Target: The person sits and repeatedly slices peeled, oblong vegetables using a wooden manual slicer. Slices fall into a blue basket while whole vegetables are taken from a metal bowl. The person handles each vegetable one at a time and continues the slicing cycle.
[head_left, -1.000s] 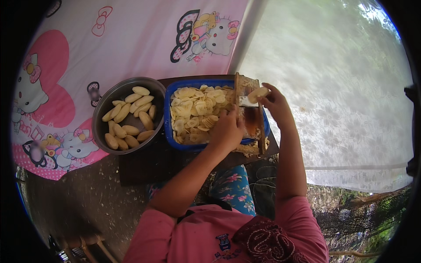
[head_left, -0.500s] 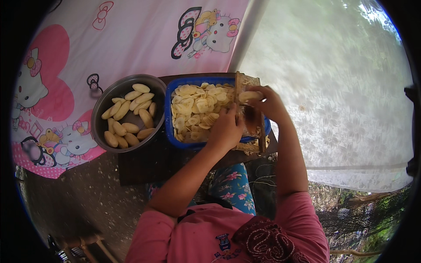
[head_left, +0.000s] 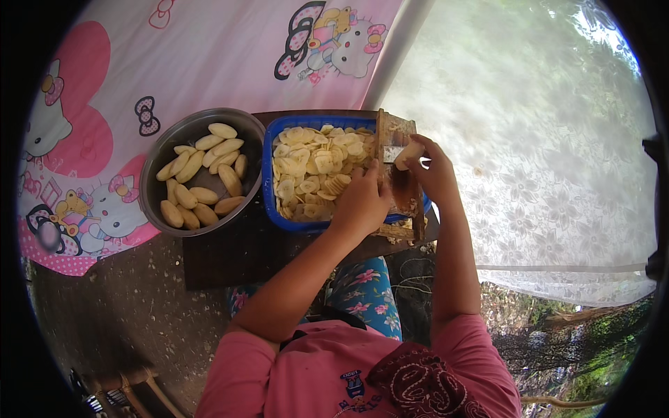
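The right hand (head_left: 435, 173) has its fingers drawn narrow around a peeled banana (head_left: 410, 152), pinching it over the wooden slicer (head_left: 403, 190). Just to the left of those fingertips, a pale metal plate (head_left: 392, 154) is set into the board, and below them the wood is stained dark brown. The left hand (head_left: 361, 202) is at the slicer's left rail, its fingers pointing away from the body and the thumb lying against the wood; how far they close on the rail is hidden, so I cannot tell. Right beside the left fingers, on their left, banana slices (head_left: 306, 164) fill the blue basin (head_left: 267, 177), which sits under the slicer; a few overlap in a row nearest the knuckles. Farther left of these fingers, just beyond the basin, a grey metal bowl (head_left: 148, 191) holds more peeled bananas (head_left: 230, 180), lying loosely at various angles. Below the left fingers, toward the body, a bare stretch of dark tabletop (head_left: 219, 263) shows near the flowered trousers (head_left: 366, 292).
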